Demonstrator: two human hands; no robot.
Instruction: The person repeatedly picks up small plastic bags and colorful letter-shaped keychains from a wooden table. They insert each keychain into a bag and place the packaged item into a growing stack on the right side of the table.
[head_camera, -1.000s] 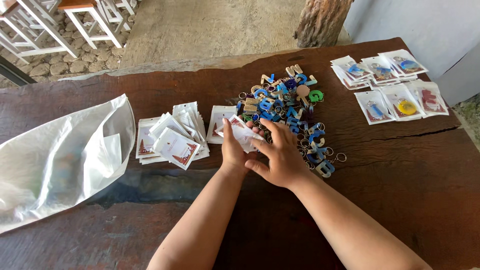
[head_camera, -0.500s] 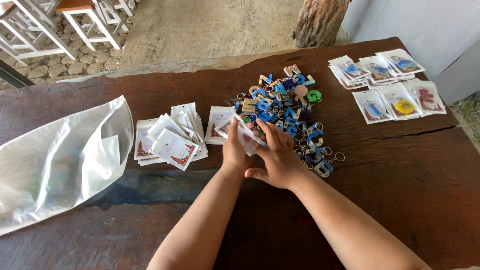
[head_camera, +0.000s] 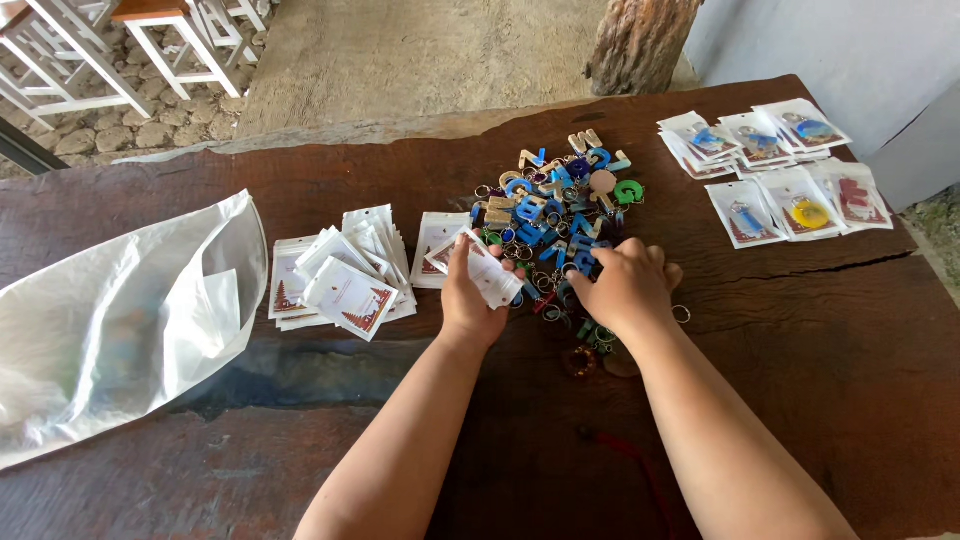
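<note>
The left hand (head_camera: 470, 300) is raised a little over the table (head_camera: 800, 400), its fingers grasping a white packet (head_camera: 487, 272); the right hand (head_camera: 622, 285) lies palm down on the keychain pile (head_camera: 560, 210), fingers curled in it; empty packets (head_camera: 345, 275) lie left; filled packets (head_camera: 775, 165) lie far right.

Left hand (head_camera: 472, 295): palm turned inward, fingers curled upward, thumb and fingers pinched closed, wrist straight. Right hand (head_camera: 625, 285): palm down, knuckles up, fingers bent and curled under, fingertips hidden. Both forearms bare, entering from the lower edge and converging toward the middle; hands near each other, not touching.
</note>
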